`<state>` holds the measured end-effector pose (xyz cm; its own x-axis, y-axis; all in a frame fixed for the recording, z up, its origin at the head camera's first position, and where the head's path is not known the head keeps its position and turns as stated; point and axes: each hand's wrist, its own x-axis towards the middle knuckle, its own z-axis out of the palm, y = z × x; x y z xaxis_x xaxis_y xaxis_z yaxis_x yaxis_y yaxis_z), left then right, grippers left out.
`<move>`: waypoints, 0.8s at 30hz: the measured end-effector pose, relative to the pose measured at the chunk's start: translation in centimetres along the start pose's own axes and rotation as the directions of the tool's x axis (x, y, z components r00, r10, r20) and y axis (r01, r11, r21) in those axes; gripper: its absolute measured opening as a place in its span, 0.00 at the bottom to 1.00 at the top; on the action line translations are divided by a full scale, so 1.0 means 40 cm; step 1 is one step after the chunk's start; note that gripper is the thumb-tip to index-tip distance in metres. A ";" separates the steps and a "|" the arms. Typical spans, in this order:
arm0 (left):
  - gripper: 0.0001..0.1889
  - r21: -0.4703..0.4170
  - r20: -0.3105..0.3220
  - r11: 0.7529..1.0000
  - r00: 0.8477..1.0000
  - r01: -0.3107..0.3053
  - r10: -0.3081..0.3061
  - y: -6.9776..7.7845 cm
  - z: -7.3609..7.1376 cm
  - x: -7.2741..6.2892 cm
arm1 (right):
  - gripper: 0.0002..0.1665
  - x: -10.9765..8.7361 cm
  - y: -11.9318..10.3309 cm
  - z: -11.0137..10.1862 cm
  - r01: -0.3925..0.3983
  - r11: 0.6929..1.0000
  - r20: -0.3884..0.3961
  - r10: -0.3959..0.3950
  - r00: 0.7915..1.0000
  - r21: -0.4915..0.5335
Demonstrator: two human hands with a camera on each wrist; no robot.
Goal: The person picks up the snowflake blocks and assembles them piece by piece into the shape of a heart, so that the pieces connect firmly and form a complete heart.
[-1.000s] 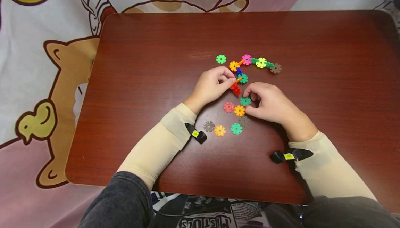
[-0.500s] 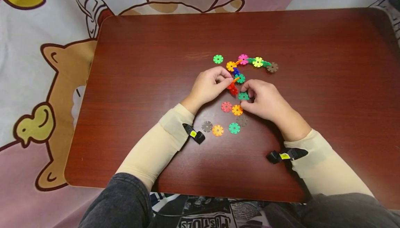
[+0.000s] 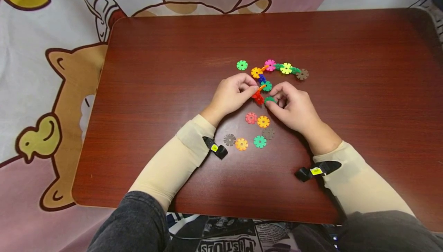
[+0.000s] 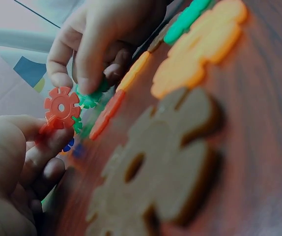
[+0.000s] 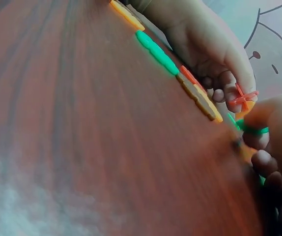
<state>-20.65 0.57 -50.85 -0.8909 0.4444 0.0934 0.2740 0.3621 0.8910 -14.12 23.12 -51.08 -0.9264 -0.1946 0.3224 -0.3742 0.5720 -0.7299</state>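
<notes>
My left hand (image 3: 232,92) pinches a red notched plastic disc (image 3: 258,98) at the near end of a chain of interlocking discs. From there the chain runs away over an orange disc, a teal disc (image 3: 266,86), a blue one and an orange one (image 3: 256,72), then bends right through a pink disc (image 3: 270,65) and a yellow disc (image 3: 286,68) to a brown disc (image 3: 302,74). Thumb and fingers of my right hand (image 3: 294,106) grip a green disc (image 5: 259,130) close beside the red one. In the left wrist view the red disc faces the camera, near the green disc's edge.
Loose discs lie flat nearer the body: a coral disc (image 3: 251,118), an orange disc (image 3: 263,121), a green disc (image 3: 260,141) and several others. One bright green disc (image 3: 242,65) lies beyond the left hand. All rest on a brown wooden table (image 3: 155,90).
The right hand has lifted the green disc from beside the loose orange one and brought it up toward the red disc, tilting it. The left hand has kept its hold.
</notes>
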 end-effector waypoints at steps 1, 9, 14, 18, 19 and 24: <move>0.05 0.001 -0.001 1.000 1.000 0.000 0.000 0.000 0.000 0.000 | 0.12 0.000 -0.002 0.001 -0.005 0.999 -0.016 0.006 1.000 0.046; 0.05 -0.001 -0.011 1.000 1.000 0.010 -0.010 0.002 -0.002 -0.002 | 0.09 -0.004 -0.019 0.000 -0.114 0.940 0.022 0.113 0.993 0.322; 0.05 -0.009 -0.017 1.000 1.000 0.021 -0.021 0.007 -0.001 -0.003 | 0.12 -0.007 -0.018 -0.005 -0.153 0.915 0.092 0.128 0.988 0.373; 0.05 -0.014 -0.021 1.000 0.999 0.024 -0.024 0.008 -0.002 -0.002 | 0.15 -0.005 -0.017 -0.010 -0.171 0.902 0.136 0.126 0.983 0.397; 0.05 -0.015 -0.022 1.000 0.999 0.023 -0.024 0.007 -0.002 -0.002 | 0.16 -0.005 -0.017 -0.011 -0.175 0.902 0.145 0.126 0.981 0.396; 0.05 -0.012 -0.026 1.000 0.999 0.023 -0.023 0.004 -0.002 -0.001 | 0.18 -0.006 -0.014 -0.013 -0.175 0.920 0.170 0.121 0.978 0.350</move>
<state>-20.59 0.55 -50.66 -0.9061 0.4145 0.0843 0.2492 0.3620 0.8982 -13.68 23.26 -50.42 -0.9585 -0.2563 0.1246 -0.1973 0.2815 -0.9391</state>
